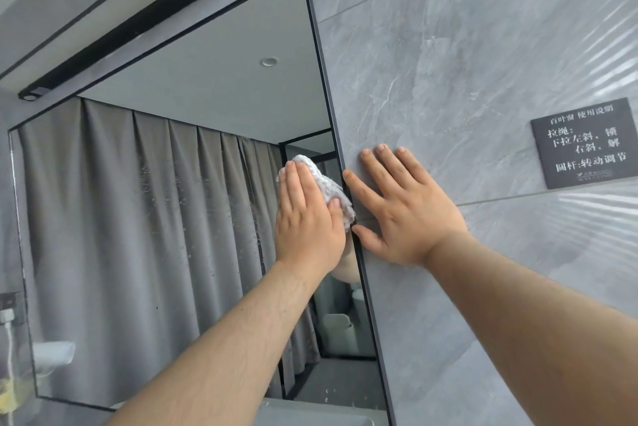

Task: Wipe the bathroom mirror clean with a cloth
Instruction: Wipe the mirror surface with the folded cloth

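Notebook entry, L→R.

- Plug (7,317) w/ white cable at far 9 o'clock, off the glass. Not part of the job.
- Black light bar (138,28) sits at 12 o'clock above the mirror (155,218). Glass reflects a grey curtain. Dried spots and streaks show mid-glass, at 9 o'clock of the L hand. Judgement: most of the surface is unwiped.
- L hand (307,218): fingers straight and close together, palm flat, pressing the cloth (328,184) onto the glass.
- Cloth is white and bunched, poking out at 12 and 3 o'clock of the hand. It touches the black frame (335,128) at the mirror's 3 o'clock edge.
- Flat palm prob. spreads pressure over the whole pad, which a pinch wouldn't. Thumb lies on the cloth's lower part, likely to stop it slipping.
- R hand (404,208): fingers spread, flat on the tiled wall (448,63) just beside the frame. Index and thumb tips are at the frame edge; it holds nothing.
- Prob. a brace: the reach is high, so the wall takes the weight and the glass gets no fresh prints.
- Sign plaque (583,142) at 3 o'clock of the R hand, well apart. Irrelevant.
- Step in hand (judged): R-edge strip. Next calls for strokes toward 9 o'clock over the spots. Risk: cloth snagging on the frame lip.
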`<state>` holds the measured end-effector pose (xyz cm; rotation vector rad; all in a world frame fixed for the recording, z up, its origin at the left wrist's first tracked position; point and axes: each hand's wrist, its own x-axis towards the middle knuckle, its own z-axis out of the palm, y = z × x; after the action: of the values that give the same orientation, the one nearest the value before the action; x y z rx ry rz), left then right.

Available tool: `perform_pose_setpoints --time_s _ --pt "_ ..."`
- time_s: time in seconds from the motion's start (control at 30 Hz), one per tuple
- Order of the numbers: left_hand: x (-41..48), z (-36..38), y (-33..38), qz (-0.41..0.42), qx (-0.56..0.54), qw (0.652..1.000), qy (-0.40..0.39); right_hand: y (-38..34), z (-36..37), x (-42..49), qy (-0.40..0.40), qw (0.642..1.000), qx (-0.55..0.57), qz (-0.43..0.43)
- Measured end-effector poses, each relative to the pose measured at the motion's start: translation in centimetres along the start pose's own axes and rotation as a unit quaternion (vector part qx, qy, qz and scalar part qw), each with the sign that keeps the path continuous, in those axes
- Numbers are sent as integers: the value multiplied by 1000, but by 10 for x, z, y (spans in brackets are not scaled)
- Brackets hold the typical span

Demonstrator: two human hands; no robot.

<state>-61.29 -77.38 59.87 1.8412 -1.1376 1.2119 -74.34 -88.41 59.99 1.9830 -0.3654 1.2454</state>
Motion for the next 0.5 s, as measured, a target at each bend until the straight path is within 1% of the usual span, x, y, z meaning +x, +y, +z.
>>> perform_pose_setpoints --time_s 0.17,0.33,0.43,0.5 --pt "-35 12 -7 -13 -9 1000 -12 1 -2 0 -9 1000 0 -2" --pt "-95 34 -43 -28 8 999 -19 2 -2 0 -20 1000 0 -6" --pt "-133 43 -63 -2 34 998 -58 2 -1 0 -11 1000 3 -7" --pt "-142 45 -68 9 38 997 -71 1 -1 0 -11 1000 2 -7"
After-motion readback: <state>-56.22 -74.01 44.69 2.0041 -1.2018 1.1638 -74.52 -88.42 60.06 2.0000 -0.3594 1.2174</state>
